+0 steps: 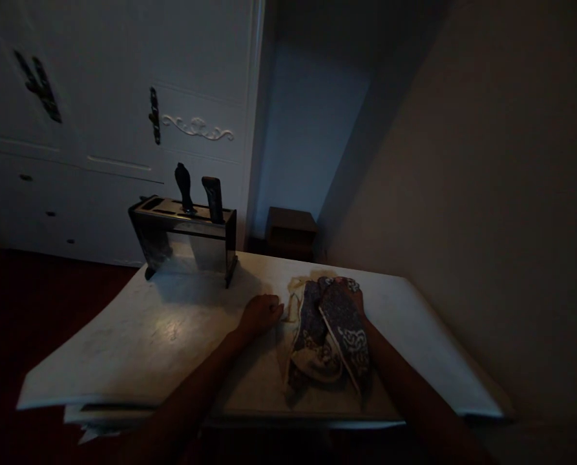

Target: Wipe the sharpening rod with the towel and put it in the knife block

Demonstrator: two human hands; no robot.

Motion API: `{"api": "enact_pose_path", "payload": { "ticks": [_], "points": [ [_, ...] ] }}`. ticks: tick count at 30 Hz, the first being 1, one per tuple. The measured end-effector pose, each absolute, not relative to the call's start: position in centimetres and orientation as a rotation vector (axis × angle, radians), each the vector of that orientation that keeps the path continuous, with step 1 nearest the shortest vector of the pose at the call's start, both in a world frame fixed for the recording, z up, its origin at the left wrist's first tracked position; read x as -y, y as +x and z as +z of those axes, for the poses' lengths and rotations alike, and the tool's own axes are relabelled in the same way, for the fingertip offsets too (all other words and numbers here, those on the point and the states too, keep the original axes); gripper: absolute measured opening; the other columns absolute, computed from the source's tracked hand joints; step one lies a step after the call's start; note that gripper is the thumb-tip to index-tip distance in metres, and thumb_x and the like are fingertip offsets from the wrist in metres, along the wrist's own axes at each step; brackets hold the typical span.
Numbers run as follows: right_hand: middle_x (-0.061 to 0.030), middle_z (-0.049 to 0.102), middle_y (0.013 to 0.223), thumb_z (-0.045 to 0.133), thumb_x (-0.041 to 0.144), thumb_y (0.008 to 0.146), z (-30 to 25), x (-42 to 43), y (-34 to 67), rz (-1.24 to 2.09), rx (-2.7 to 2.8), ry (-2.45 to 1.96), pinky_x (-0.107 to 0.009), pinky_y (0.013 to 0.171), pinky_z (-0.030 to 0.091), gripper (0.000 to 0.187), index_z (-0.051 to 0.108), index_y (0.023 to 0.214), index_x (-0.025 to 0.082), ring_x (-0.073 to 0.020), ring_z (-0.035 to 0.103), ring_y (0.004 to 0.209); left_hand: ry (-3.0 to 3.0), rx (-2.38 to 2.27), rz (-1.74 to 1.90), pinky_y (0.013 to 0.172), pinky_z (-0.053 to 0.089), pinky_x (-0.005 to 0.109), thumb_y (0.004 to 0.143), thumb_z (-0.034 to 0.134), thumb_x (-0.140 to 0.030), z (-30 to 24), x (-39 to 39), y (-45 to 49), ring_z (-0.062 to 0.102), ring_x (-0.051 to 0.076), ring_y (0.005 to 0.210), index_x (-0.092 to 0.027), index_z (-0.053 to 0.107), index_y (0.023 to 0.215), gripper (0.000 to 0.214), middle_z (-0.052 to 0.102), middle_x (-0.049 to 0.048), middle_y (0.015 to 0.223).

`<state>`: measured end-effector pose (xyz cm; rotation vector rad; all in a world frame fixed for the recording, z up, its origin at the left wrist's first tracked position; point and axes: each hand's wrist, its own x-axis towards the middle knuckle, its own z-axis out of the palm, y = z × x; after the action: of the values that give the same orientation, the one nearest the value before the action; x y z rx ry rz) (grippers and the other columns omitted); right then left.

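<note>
A patterned towel (345, 320), dark grey-purple with cream scrollwork, lies bunched and folded on the white tabletop (196, 361). My right hand (356, 298) grips its far right edge, with the fingers partly covered by the cloth. To the left of the towel, my left hand (263, 312) rests on the tabletop with its fingers curled closed, and nothing shows in it. A brownish wet-looking stain (271, 290) spreads on the surface around the towel's far left side.
A metal knife holder (191, 248) stands at the back left of the table, with two black-handled knives (213, 199) in its slots. Behind it is a white cabinet (108, 116). A brown box-like piece (292, 223) sits beyond the table. A bare wall (486, 194) runs along the right.
</note>
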<state>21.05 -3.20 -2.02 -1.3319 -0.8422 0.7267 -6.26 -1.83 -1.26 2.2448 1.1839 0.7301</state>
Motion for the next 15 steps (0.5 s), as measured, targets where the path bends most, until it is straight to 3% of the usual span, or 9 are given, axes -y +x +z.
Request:
{"api": "enact_pose_path", "payload": {
  "ticks": [15],
  "points": [
    [-0.0031, 0.068, 0.074, 0.068, 0.046, 0.074, -3.8, 2.3, 22.3, 0.735, 0.867, -1.321, -0.034, 0.061, 0.051, 0.027, 0.061, 0.084, 0.023, -0.0213, 0.062, 0.067, 2.156, -1.271, 0.786, 0.057, 0.023, 0.027, 0.081, 0.042, -0.04, -1.1, 0.5, -6.8, 0.038, 0.012, 0.054, -0.018, 0.034, 0.056, 0.035, 0.038, -0.0009, 0.053]
  ]
}}
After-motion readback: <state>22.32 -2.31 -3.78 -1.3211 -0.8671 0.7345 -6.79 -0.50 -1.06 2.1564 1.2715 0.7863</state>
